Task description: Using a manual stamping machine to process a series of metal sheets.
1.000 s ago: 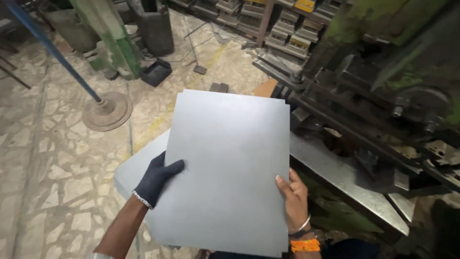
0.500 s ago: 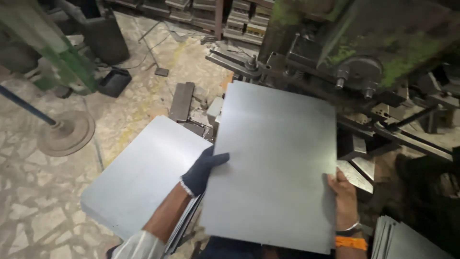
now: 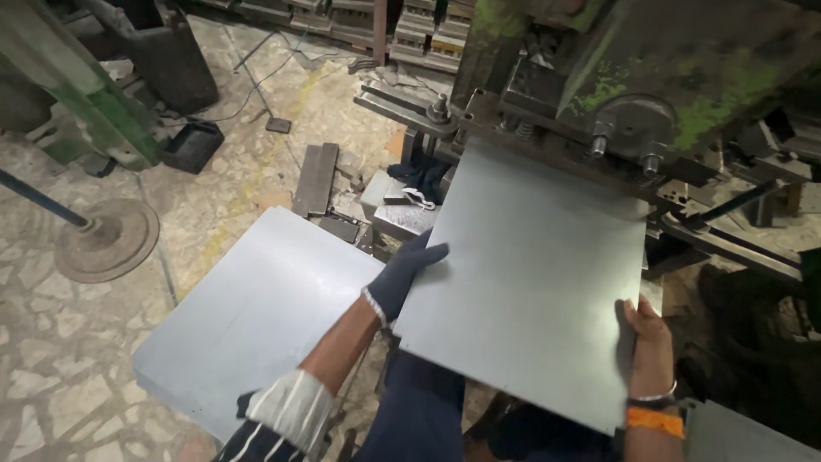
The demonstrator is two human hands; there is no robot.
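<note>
Stack of grey metal sheets [image 3: 248,325] at left on the stone floor [image 3: 77,342]; gloved left hand [image 3: 406,274] gripping the left edge of a grey metal sheet [image 3: 526,274], bare right hand [image 3: 646,342] gripping its right edge, far edge under the green press machine [image 3: 650,77]

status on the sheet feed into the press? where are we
Done: one metal sheet is lifted off the stack of sheets. In hand: gloved left hand and bare right hand grip its side edges, its far edge at the green press. Left: the stack waits beside.
</note>
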